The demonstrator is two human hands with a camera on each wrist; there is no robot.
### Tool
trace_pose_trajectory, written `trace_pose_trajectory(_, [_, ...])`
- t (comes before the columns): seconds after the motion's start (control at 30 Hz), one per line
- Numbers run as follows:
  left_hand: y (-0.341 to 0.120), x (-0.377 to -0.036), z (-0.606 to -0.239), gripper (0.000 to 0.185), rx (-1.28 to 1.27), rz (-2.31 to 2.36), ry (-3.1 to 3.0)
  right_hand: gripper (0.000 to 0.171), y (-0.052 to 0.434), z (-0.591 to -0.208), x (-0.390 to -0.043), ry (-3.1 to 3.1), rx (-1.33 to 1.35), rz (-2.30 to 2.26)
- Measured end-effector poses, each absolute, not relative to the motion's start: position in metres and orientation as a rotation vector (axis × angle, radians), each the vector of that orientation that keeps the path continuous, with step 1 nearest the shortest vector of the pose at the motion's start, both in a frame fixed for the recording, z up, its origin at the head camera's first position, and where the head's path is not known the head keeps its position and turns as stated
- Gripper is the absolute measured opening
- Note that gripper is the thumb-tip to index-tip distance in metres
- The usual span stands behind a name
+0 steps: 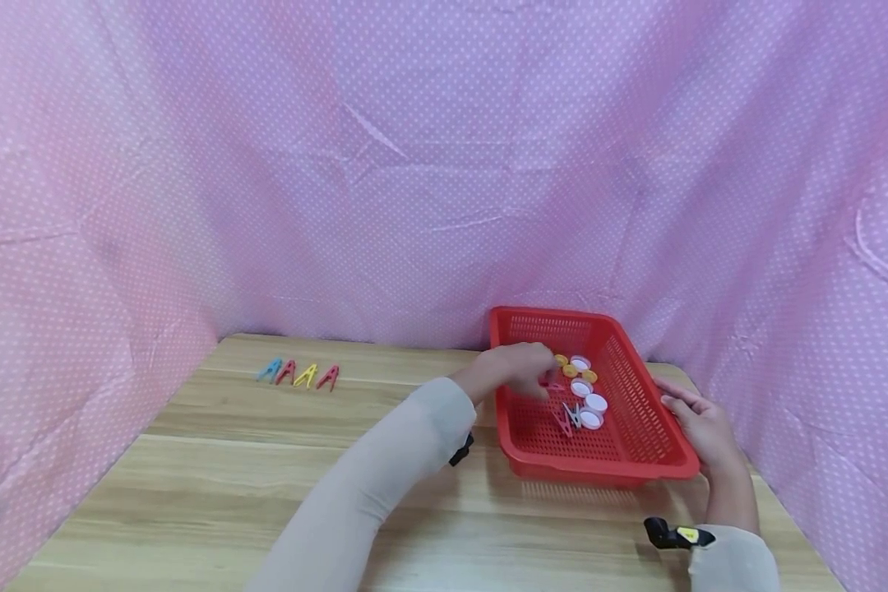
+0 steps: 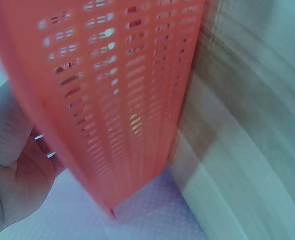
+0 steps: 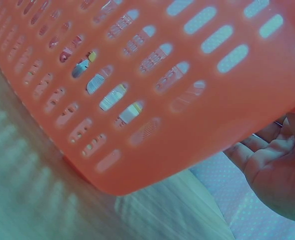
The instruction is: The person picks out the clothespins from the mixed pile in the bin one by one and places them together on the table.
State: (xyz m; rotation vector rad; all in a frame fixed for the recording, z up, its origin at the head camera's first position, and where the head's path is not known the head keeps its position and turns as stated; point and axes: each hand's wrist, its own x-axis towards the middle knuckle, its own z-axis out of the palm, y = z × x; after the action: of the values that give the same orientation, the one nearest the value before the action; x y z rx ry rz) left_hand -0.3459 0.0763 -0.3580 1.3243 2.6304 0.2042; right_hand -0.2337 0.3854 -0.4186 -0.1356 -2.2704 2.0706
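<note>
The red clothes peg (image 1: 552, 383) lies inside the red perforated basket (image 1: 640, 448), toward its far left part, right under the fingertips of the left hand (image 1: 514, 370), which reaches in over the left wall with fingers curled down onto it; whether they have pinched it yet I cannot tell. The right hand (image 1: 699, 423) is farther from it, resting with relaxed fingers against the basket's right rim. More pegs (image 1: 568, 418) and white bottle caps (image 1: 590, 403) lie nearer the person, along the basket's long axis.
</note>
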Motion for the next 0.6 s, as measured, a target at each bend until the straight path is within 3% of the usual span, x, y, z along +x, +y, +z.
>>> trace_pose_trajectory(0.6, [0.02, -0.349, -0.34, 0.02, 1.36, 0.269, 2.757, 0.051, 0.383, -0.419, -0.232, -2.289, -0.131, 2.027])
